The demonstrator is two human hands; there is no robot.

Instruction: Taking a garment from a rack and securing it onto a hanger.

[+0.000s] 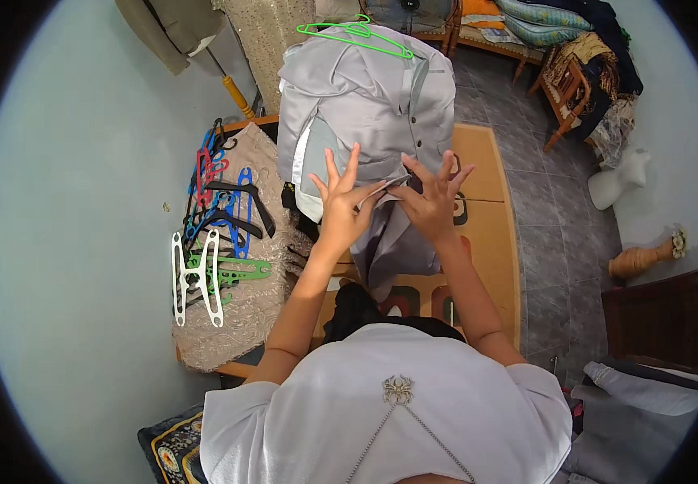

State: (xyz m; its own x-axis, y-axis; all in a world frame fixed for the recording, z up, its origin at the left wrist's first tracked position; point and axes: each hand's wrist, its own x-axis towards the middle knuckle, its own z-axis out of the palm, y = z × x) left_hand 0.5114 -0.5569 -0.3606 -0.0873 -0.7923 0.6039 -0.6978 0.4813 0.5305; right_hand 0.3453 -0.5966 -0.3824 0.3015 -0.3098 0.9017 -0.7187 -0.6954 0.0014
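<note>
A light grey suit jacket (357,113) with dark buttons lies spread out in front of me, some pale lining showing at its left side. Near its lower edge my left hand (342,208) pinches grey cloth between thumb and forefinger, its other fingers raised. Close beside it, my right hand (431,203) pinches the same cloth in a like way, fingers fanned upward. Below my hands more grey cloth (397,246) hangs down; I cannot tell if it belongs to the jacket. Across the jacket's far end rests a bright green clothes hanger (357,32).
Left of the jacket, several hangers, among them a white one (197,278), lie on beige lace cloth (228,339) over a table. A patterned rug (490,218) spreads at right. Farther right are a chair (570,101) heaped with clothes, a white mannequin torso (619,179) and a vase (639,262).
</note>
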